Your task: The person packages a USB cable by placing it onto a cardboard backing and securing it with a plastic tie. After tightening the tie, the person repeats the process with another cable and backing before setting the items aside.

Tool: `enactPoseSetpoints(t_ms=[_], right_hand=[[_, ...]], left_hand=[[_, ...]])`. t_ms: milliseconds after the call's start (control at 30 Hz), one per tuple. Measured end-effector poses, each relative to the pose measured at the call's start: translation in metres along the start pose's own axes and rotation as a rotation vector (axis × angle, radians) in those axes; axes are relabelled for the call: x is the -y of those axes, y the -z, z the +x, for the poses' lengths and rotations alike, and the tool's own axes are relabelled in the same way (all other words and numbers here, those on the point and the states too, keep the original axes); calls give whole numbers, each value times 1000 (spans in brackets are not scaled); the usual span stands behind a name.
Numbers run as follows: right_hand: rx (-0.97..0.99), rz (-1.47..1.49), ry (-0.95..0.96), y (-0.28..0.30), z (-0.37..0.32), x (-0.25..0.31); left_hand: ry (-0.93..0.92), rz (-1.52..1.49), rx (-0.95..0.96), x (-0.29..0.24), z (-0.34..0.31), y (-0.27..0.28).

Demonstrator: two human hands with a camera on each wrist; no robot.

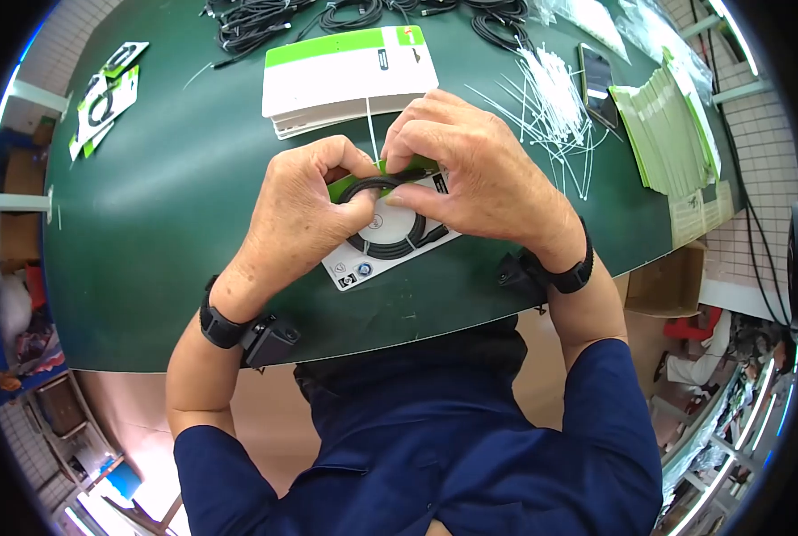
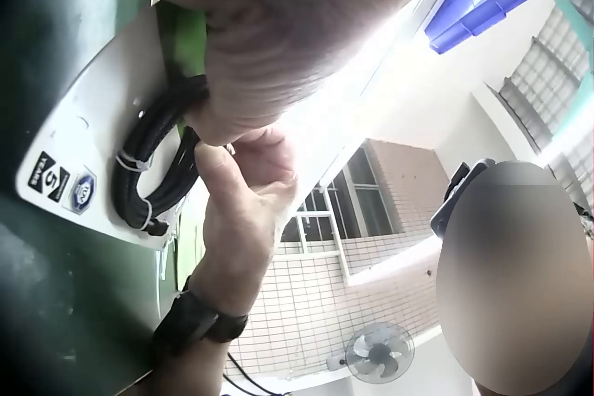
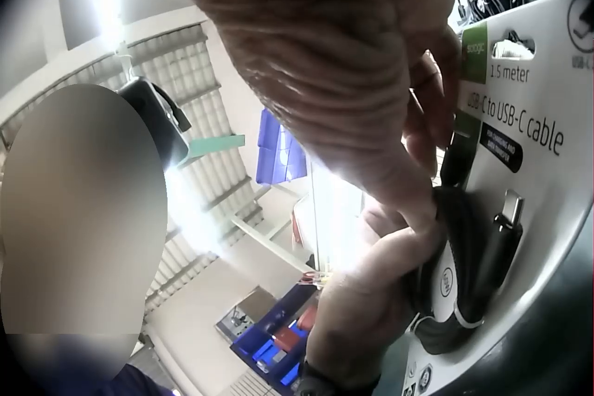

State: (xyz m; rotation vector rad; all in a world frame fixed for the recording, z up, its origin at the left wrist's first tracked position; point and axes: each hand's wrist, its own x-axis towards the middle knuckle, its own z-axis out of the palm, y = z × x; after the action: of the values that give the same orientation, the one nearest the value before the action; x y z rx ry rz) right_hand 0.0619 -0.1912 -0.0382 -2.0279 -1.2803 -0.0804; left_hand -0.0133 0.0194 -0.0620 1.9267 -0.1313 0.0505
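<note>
A coiled black USB-C cable (image 1: 388,251) lies on a white and green printed card (image 3: 548,182), with white ties round its lower part. My left hand (image 1: 296,201) pinches the top of the coil between thumb and index finger. From the other side, my right hand (image 1: 470,165) grips the same stretch, its thumb inside the ring. Between the two hands a white zip tie (image 1: 371,129) sticks up from the coil; its lower end is hidden by the fingers. The left wrist view shows both thumbs close together at the cable.
A stack of white and green cards (image 1: 350,85) stands just beyond my hands. To the right are loose white zip ties (image 1: 555,94), a phone (image 1: 598,85) and a row of green cards (image 1: 667,134). Black cables (image 1: 252,27) lie at the back, packaged cables (image 1: 104,103) at far left.
</note>
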Motion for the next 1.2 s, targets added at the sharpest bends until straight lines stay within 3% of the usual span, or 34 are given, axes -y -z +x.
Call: enactPoseSetpoints(t_ms=[267, 367, 667, 1033, 1200], right_hand=[[-11, 117, -117, 0, 2, -1], [-37, 200, -298, -4, 4, 1], [-38, 250, -316, -8, 6, 8], [-239, 5, 45, -21, 8, 3], [-309, -15, 71, -24, 8, 3]], left_hand=[[30, -28, 31, 2, -2, -2], [24, 3, 52, 2, -2, -4], [34, -57, 67, 4, -3, -5], [29, -88, 73, 3, -3, -8], [20, -76, 58, -3, -6, -8]])
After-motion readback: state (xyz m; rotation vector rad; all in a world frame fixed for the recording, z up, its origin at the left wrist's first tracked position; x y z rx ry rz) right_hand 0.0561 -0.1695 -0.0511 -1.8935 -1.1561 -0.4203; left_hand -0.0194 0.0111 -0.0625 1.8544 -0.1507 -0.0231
